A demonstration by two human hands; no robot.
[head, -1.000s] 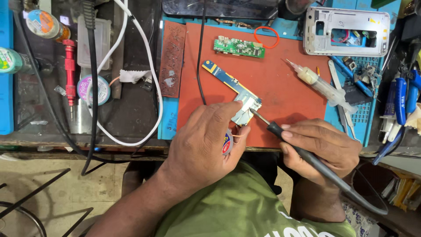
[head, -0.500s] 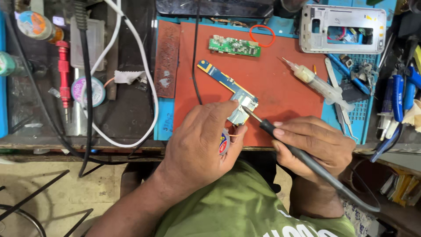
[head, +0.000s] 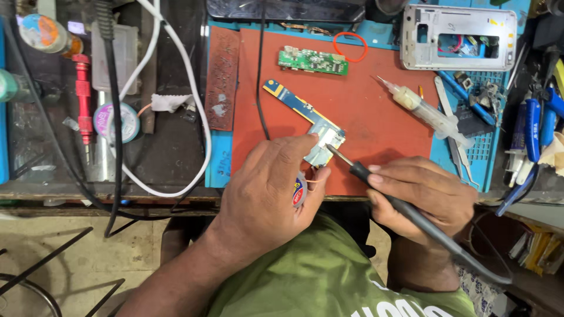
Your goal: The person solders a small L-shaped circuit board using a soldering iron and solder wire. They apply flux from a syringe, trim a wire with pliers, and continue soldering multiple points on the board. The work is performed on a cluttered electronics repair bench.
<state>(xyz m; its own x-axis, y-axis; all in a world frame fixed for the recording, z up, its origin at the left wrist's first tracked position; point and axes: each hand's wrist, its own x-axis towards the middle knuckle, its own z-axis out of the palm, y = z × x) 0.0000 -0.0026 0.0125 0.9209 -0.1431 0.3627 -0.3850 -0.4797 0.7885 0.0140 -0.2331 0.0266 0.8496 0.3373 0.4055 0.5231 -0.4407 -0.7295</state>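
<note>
A blue L-shaped circuit board [head: 296, 105] lies on the red work mat [head: 376, 123]. My left hand [head: 273, 188] rests on the mat's near edge and pinches the board's metal-shielded end; a small spool with thin wire sits under its palm. My right hand [head: 429, 196] grips a black soldering iron [head: 405, 205], whose tip touches the board's shielded end beside my left fingertips.
On the mat lie a green circuit board [head: 312, 61], an orange rubber band [head: 351, 47] and a syringe [head: 426, 110]. A white phone frame [head: 458, 36] sits at the back right, tweezers and blue-handled pliers [head: 531, 126] to the right. Left are a white cable [head: 197, 111], a red screwdriver [head: 83, 103] and a solder reel [head: 108, 122].
Both hands stay on the board with the iron's tip at the same spot; only the view has shifted slightly.
</note>
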